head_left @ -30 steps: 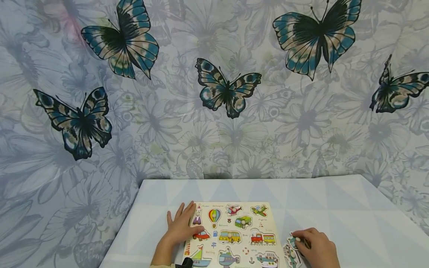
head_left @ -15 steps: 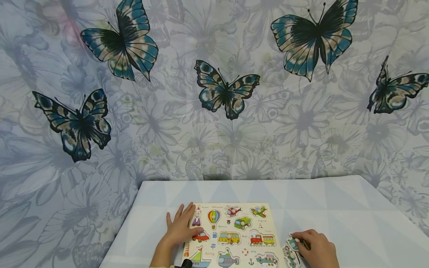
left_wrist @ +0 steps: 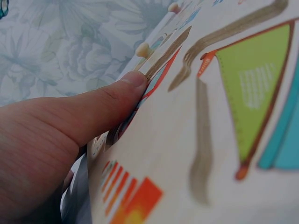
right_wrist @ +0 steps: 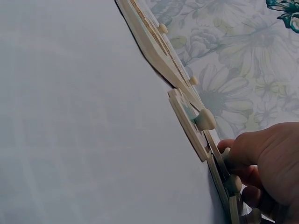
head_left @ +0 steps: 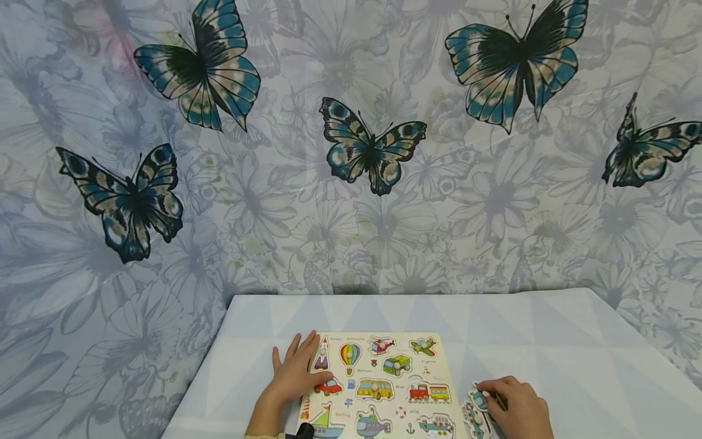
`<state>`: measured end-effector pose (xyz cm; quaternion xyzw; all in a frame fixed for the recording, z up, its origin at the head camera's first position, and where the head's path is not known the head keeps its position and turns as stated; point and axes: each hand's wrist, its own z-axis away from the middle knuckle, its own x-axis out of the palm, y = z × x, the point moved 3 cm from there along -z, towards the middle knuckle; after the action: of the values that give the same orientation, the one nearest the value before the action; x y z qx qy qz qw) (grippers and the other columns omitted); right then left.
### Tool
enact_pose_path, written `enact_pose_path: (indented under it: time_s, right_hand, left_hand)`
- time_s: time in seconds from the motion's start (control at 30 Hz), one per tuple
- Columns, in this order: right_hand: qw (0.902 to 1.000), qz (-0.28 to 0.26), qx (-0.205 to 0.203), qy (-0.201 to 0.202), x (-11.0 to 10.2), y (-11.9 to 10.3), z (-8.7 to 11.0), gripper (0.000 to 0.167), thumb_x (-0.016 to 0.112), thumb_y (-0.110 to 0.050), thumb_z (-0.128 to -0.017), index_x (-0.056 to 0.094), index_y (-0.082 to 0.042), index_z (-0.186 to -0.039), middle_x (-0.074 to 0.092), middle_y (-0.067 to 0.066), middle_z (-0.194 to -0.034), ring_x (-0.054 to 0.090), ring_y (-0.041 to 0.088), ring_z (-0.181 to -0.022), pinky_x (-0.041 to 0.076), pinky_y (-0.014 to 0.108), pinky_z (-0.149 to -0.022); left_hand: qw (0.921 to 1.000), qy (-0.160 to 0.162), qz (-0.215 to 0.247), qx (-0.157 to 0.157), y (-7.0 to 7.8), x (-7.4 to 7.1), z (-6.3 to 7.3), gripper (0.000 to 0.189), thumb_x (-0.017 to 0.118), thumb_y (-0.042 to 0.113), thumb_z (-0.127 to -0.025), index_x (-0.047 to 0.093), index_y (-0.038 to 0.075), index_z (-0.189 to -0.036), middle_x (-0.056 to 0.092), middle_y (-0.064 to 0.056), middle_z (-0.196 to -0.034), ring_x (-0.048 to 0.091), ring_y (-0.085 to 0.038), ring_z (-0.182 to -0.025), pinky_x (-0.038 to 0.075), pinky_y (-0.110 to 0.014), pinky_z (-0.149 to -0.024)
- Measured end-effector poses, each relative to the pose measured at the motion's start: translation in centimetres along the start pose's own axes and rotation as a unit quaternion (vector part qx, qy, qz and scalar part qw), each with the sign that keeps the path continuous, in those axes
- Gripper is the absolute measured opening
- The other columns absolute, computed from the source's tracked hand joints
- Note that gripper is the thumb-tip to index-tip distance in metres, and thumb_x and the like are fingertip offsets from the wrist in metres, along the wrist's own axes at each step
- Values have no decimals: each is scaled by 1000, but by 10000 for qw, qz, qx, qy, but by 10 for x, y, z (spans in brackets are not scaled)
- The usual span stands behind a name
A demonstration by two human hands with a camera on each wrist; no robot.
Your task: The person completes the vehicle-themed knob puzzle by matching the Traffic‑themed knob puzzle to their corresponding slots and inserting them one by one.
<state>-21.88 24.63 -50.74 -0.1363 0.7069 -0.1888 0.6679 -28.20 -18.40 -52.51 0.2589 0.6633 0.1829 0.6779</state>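
A cream wooden puzzle board with printed vehicles lies on the table. Over its left edge rests my left hand, fingers spread, with the thumb by the red car. In the left wrist view the thumb lies straight along the board's face. Beside the board's right edge, my right hand pinches the knob of a puzzle piece at a small pile of loose pieces. The right wrist view shows its fingers at the knobs, near another knobbed piece; the palm side is hidden.
The table wears a pale cloth with triangles. Behind it hangs a floral backdrop with butterflies. A bus, a train, a balloon and a sailboat show on the board.
Both hands stay in nearly the same places, and the board has not moved. The head view shifts only slightly.
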Motion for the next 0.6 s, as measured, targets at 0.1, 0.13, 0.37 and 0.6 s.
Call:
enact_pose_path:
  time_s: [0.1,0.13,0.37,0.6]
  right_hand:
    - [10000,38,-10,18,0,0,0,18,73,-18,-85,79,-25,-101,71,-1,-99,57,17,-80,49,48,-67]
    - [10000,53,-15,27,0,0,1,18,73,-19,-85,79,-25,-101,71,-1,-99,57,17,-80,49,48,-67]
    - [9998,11,-87,193,0,-3,3,17,74,-19,-84,79,-25,-99,71,-3,-97,55,15,-78,49,47,-69]
    - [9992,-163,-216,285,1,-7,7,17,74,-19,-85,78,-29,-98,70,-6,-96,52,12,-78,47,42,-70]
  left_hand:
    - [10000,10,-5,-1,0,0,0,99,82,53,-73,41,13,-154,33,-7,-164,14,-41,-154,-14,-75,-112]
    - [10000,-2,-13,-8,0,0,0,99,82,53,-74,41,13,-154,33,-7,-164,14,-41,-155,-14,-75,-112]
    - [10000,-21,2,17,1,-1,1,98,81,53,-74,41,12,-154,32,-7,-164,14,-42,-154,-14,-76,-112]
    - [10000,16,15,34,2,-1,1,97,81,52,-75,41,13,-154,32,-6,-164,15,-41,-154,-13,-76,-112]
